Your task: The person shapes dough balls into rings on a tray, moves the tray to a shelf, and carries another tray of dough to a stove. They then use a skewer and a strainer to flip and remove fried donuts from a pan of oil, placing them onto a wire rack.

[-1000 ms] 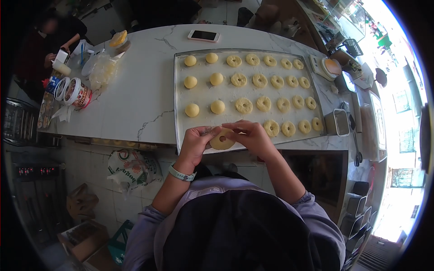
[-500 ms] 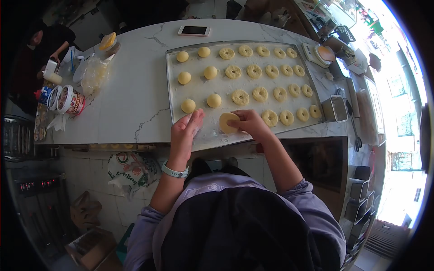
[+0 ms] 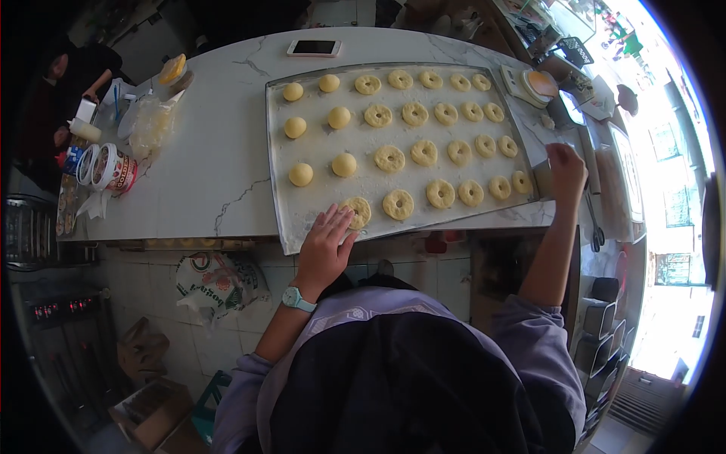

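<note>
My left hand (image 3: 327, 240) lies open with fingers stretched out at the tray's near edge. Its fingertips touch or overlap a pale dough ring (image 3: 355, 213); the exact contact is partly hidden. Another dough ring (image 3: 398, 204) sits just to the right of it. Off the tray's right side, my right hand (image 3: 567, 172) hovers over a metal tin (image 3: 543, 180). Its fingers are pinched together, and whatever may be between them is not visible. The floured baking tray (image 3: 286, 219) carries rows of dough rings, with several smooth dough balls (image 3: 301, 174) at its left.
A phone (image 3: 314, 48) lies beyond the tray. Right of it are a kitchen scale (image 3: 529, 85) and black tongs or scissors (image 3: 595, 227). A printed tub (image 3: 115, 168) and a plastic bag (image 3: 153, 125) stand left, near another person (image 3: 98, 76).
My right hand has let go of the dough disc and moved right to the metal tin. My left hand has flattened, moved slightly right and down. Two more rings show in the near row.
</note>
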The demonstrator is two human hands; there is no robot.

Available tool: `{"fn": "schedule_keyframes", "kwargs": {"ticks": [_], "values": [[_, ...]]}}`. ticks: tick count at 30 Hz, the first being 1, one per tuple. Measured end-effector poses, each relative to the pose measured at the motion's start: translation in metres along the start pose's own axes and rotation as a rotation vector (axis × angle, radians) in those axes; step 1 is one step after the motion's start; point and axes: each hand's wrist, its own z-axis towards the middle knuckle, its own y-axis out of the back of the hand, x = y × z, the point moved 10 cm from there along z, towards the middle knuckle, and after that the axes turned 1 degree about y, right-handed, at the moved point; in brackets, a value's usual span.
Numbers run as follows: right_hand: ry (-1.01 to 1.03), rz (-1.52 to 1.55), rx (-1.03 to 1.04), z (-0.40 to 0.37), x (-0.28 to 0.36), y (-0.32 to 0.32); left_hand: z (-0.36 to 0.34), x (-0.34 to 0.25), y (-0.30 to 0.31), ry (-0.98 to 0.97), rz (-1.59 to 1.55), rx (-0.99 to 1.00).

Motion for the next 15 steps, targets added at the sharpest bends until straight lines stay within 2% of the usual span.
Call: {"fn": "schedule_keyframes", "kwargs": {"ticks": [2,5,8,9,12,15], "values": [[0.066,-0.229,-0.026,0.032,-0.062,0.023,-0.004,-0.001,-0.020,-0.010,0.091,0.089],[0.072,-0.458,0.320,0.057,-0.147,-0.017,-0.010,-0.002,-0.035,-0.012,0.210,0.172],[-0.022,-0.225,0.676,0.044,-0.187,-0.061,-0.012,-0.002,-0.040,-0.007,0.282,0.222],[-0.022,-0.262,0.705,0.042,-0.196,-0.073,-0.012,-0.003,-0.040,-0.008,0.301,0.239],[0.214,-0.534,0.706,0.042,-0.232,-0.111,-0.012,-0.007,-0.040,-0.001,0.323,0.259],[0.182,-0.475,0.693,0.033,-0.231,-0.108,-0.011,-0.007,-0.040,0.040,0.313,0.255]]}}
